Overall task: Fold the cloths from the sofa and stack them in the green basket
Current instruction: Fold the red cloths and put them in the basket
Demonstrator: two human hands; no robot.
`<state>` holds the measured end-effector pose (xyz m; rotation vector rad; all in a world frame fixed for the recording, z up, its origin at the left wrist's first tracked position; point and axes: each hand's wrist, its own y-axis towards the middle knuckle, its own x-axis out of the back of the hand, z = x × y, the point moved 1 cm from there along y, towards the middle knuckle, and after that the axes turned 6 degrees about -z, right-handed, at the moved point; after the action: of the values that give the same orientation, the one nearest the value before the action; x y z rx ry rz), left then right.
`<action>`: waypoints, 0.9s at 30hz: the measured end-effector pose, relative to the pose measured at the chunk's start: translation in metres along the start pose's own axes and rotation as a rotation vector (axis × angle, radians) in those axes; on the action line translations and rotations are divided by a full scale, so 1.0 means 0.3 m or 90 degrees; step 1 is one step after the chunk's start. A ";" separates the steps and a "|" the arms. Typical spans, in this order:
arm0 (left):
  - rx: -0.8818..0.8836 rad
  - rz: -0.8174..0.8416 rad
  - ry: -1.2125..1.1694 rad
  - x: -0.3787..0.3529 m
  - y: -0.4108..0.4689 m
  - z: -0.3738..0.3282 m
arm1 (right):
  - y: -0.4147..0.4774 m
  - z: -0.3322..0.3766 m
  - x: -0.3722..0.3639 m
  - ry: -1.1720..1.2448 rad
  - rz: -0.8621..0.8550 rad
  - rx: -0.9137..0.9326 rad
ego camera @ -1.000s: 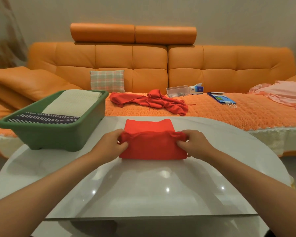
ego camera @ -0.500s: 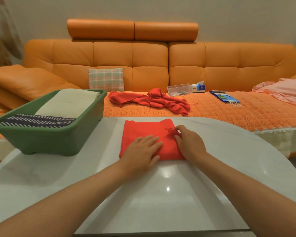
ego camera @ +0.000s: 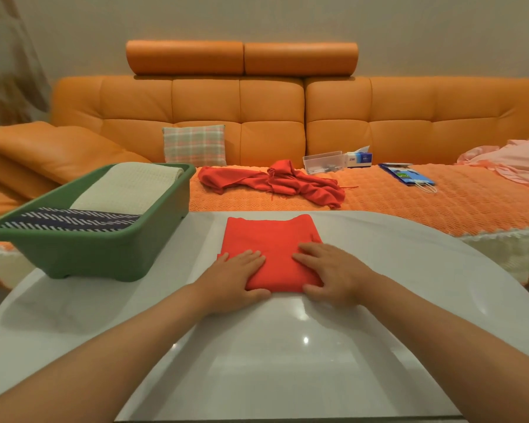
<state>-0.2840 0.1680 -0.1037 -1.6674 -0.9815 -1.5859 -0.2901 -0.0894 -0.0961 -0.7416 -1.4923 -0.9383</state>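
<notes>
On the white table [ego camera: 287, 346], right under the two palms, lies the folded red cloth [ego camera: 269, 236], a tidy square set straight in front of the person. The left hand [ego camera: 235, 273] and the right hand [ego camera: 333, 270] lie flat on its near half with fingers straight, pinching and curling round nothing, and the thumbs sit along the near fold. To my eye this is pressing, flattening the layers so the bundle holds its shape when lifted. Beyond the fingertips the far edge shows two small raised corners, so it may want one more smoothing there. Off to the left of the left hand stands the green basket [ego camera: 104, 254], near the cloth but apart from it, with a cream cloth [ego camera: 126, 187] and a dark striped cloth [ego camera: 71, 221] lying side by side inside, about level with the rim. The way from the left hand to it crosses only glossy tabletop, though the basket's near wall must be cleared. Past the fingertips and over the table's far edge, a crumpled red garment [ego camera: 275, 184] waits on the sofa [ego camera: 257, 117], and well to the right of the right hand lies a pink cloth [ego camera: 513, 160]. Both are unfolded, so the job looks partway done.
</notes>
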 end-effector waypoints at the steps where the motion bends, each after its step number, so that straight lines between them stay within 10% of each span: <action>1: -0.011 -0.012 -0.013 0.011 -0.012 0.017 | -0.012 -0.005 -0.002 0.013 0.058 -0.020; 19: 0.189 -0.359 -0.503 0.103 -0.058 0.076 | -0.047 -0.063 0.126 0.481 -0.293 -0.324; 24: 0.236 -0.289 -0.703 0.089 -0.008 0.036 | 0.003 -0.071 0.063 0.380 -0.299 -0.396; 27: 0.269 -0.276 -0.573 0.059 0.051 0.065 | 0.049 -0.083 0.032 0.328 -0.301 -0.440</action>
<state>-0.2607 0.1782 -0.0869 -1.9354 -2.0682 -0.6883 -0.2667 -0.1049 -0.0840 -0.5560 -0.8770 -1.8970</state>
